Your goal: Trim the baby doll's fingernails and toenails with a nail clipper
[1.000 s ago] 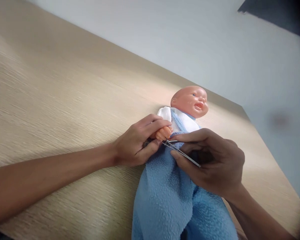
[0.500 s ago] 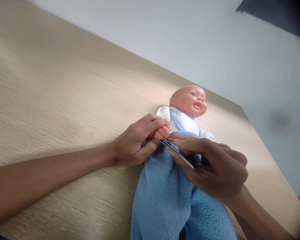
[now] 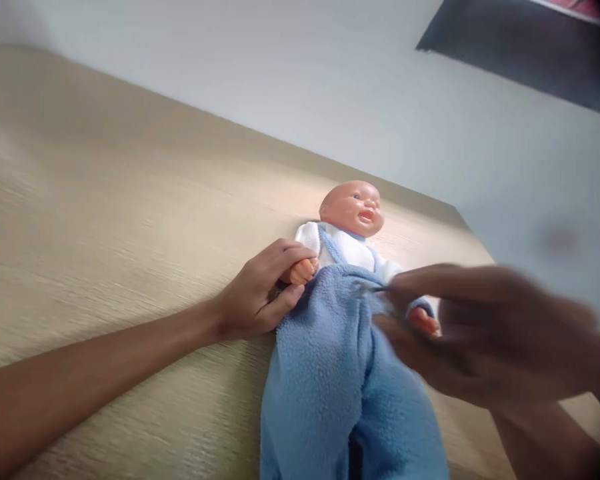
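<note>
A baby doll (image 3: 353, 207) in a white top and blue fleece overalls (image 3: 315, 347) lies face up on the table. My left hand (image 3: 263, 290) is closed around the doll's hand (image 3: 303, 271), with my thumb below it and my fingers above. My right hand (image 3: 480, 327), smeared by motion, is over the doll's other side. Between its thumb and forefinger I grip a nail clipper (image 3: 373, 289), whose blurred metal tip shows above the overalls. The doll's other hand (image 3: 424, 321) peeks out from behind my right hand.
The wooden table (image 3: 105, 200) stretches out to the left, and its far edge runs slantwise along the pale wall (image 3: 280, 73). A dark panel (image 3: 510, 53) is at the upper right.
My right hand has pulled the nail clipper away from the doll's held hand, toward the right and nearer me. My left hand keeps its hold. The view has shifted slightly.
</note>
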The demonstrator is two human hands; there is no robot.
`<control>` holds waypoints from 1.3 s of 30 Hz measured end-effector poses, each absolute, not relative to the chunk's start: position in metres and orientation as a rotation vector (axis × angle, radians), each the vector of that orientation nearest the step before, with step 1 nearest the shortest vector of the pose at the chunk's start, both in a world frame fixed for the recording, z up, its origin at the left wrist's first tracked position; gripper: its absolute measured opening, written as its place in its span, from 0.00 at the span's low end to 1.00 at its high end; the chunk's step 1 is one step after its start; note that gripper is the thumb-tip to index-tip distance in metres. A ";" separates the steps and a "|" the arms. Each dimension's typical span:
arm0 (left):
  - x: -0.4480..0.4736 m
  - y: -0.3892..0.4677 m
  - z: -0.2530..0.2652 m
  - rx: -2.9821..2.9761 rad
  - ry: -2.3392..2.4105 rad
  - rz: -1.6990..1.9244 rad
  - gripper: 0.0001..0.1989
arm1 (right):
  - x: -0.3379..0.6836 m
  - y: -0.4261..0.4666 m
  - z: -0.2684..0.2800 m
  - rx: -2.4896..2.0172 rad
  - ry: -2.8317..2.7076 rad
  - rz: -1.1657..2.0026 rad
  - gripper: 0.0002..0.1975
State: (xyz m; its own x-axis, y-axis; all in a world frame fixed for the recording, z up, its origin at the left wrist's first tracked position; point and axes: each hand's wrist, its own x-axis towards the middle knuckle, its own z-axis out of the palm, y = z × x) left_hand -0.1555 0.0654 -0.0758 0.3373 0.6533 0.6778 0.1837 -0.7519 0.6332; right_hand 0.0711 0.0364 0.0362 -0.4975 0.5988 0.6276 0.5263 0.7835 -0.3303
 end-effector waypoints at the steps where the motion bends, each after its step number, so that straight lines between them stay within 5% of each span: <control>1: -0.156 0.065 -0.076 2.167 0.753 1.388 0.18 | 0.077 0.032 0.050 -0.906 -2.083 0.177 0.12; 5: -0.157 0.063 -0.078 2.244 0.856 1.337 0.18 | 0.098 0.017 0.090 -1.017 -1.767 0.188 0.09; 9: -0.154 0.052 -0.069 2.403 0.868 1.396 0.23 | 0.114 0.014 0.084 -1.004 -1.699 0.800 0.17; 13: -0.140 0.046 -0.030 2.690 0.658 1.480 0.17 | 0.125 0.010 0.053 -1.055 -1.581 0.959 0.15; 17: -0.124 0.067 0.011 2.754 0.687 0.914 0.13 | 0.134 0.005 0.021 -1.079 -1.369 0.927 0.16; 24: -0.137 0.098 -0.013 2.725 0.718 0.352 0.29 | 0.140 0.011 -0.019 -1.066 -1.153 0.865 0.18; 39: -0.025 0.139 0.014 2.723 0.130 0.063 0.28 | 0.146 0.003 -0.020 -1.059 -0.908 0.902 0.21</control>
